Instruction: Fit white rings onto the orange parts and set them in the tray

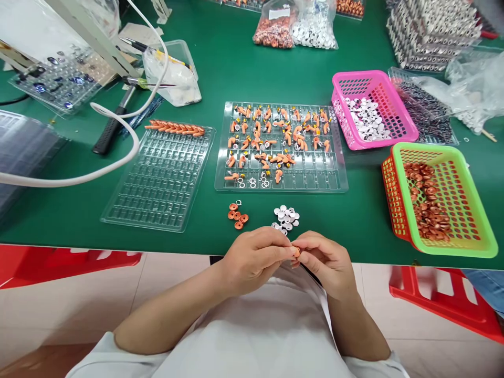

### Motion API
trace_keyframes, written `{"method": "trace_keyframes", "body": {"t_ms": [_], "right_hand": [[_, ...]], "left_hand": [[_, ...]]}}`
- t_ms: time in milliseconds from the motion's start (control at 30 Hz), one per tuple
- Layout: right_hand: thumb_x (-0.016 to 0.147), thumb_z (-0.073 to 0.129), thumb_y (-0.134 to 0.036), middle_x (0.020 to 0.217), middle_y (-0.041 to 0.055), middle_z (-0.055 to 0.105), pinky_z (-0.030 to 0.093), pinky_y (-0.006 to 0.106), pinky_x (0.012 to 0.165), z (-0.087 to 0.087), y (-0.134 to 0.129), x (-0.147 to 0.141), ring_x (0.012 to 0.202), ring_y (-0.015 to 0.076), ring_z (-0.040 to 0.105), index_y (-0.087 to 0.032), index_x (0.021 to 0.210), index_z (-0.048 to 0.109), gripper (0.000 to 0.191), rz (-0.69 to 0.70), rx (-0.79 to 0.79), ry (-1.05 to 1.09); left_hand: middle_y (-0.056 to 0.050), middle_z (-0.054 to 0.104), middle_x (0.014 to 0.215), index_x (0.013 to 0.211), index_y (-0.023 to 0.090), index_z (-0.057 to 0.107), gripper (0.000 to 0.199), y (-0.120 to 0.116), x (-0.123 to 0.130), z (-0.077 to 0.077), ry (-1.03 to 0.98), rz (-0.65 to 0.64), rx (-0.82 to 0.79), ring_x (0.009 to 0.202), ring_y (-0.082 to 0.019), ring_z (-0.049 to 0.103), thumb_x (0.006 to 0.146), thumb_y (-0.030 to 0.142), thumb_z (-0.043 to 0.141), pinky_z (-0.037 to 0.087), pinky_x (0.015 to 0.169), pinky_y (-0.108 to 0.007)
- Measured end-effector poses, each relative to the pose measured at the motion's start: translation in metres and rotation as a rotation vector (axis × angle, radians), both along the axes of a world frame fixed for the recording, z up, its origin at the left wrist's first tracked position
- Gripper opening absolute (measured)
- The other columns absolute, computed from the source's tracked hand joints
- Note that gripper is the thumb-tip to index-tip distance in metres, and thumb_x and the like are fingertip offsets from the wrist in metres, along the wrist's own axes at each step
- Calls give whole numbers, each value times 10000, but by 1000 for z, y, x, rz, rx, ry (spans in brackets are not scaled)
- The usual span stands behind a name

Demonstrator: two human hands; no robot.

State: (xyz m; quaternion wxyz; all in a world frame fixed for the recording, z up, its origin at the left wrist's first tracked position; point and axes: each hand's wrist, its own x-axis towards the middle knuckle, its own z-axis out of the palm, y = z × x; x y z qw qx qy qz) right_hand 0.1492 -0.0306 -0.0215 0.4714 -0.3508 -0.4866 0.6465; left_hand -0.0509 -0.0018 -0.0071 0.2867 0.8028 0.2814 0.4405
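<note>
At the table's front edge my left hand (254, 260) and my right hand (331, 262) meet, fingertips pinched together on a small orange part (296, 252). Fingers cover most of that part, so its full shape is hidden. Just beyond the hands lies a pile of white discs (287, 216). Left of it sit several copper-orange round pieces (237, 216) with a small ring beside them. Farther back, a clear compartment tray (323, 181) holds many curved orange parts with gold and silver bits, plus loose rings in its front row.
A second clear tray (153, 194) has a row of copper pieces along its back. To the right stand a pink basket (405, 123) of white discs and a green basket (472, 210) of copper pieces. A hammer (112, 126) and white cable (132, 152) lie at left.
</note>
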Motion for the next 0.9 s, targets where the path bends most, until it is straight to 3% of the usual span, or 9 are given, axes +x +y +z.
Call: {"method": "trace_keyframes", "body": {"t_ms": [367,567,900], "right_hand": [[925,652,-157,959,53,676,631,325,672,0,-1,1,790,180,690,-282,1123,726,246,-26,55,-70],[920,640,-110,965,51,667,631,315,677,1,0,1,816,176,682,-296,1155,716,309,-15,110,-86],[913,670,-170,948,59,704,638,326,630,-1,1,1,788,190,692,-303,1143,729,272,-45,147,-145]], "left_hand": [[-80,723,872,1013,154,664,209,0,0,4,34,21,88,817,-148,703,902,13,555,597,719,-240],[-68,725,868,1016,168,654,212,0,1,5,42,32,89,799,-137,697,914,19,542,597,712,-234],[-70,722,872,1001,162,658,191,-1,0,3,8,29,60,801,-139,703,912,22,561,587,695,-220]]}}
